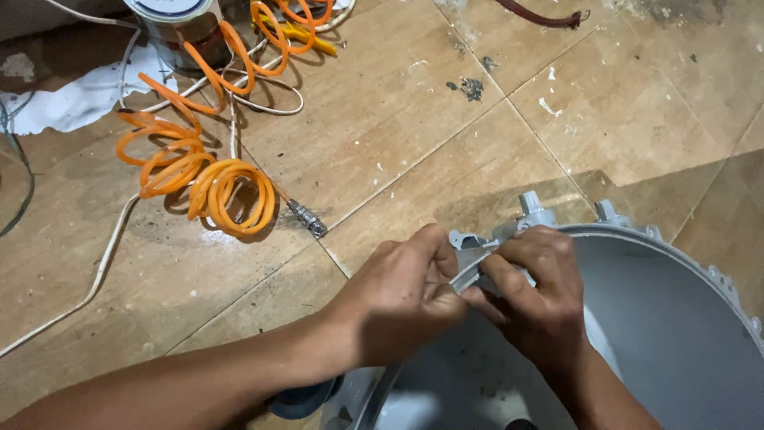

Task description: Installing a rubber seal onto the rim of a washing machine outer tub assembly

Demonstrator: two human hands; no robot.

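A large round grey plastic tub (676,318) lies on the tiled floor at the lower right, its rim lined with small lugs and two upright posts (532,207). My left hand (402,295) pinches a thin grey strip or seal (469,267) at the tub's upper-left rim, thumb and forefinger closed on it. Close beside it, my right hand (537,295) grips the same rim edge, with its fingers curled over it. The two hands touch each other. What lies under the fingers is hidden.
An orange coiled air hose (203,179) with a metal coupler (309,219) lies on the floor at upper left. White cable (103,263) trails across the tiles. A metal can (179,28) stands at the top, beside a white rag (79,99). A dark red strap (545,16) lies top right.
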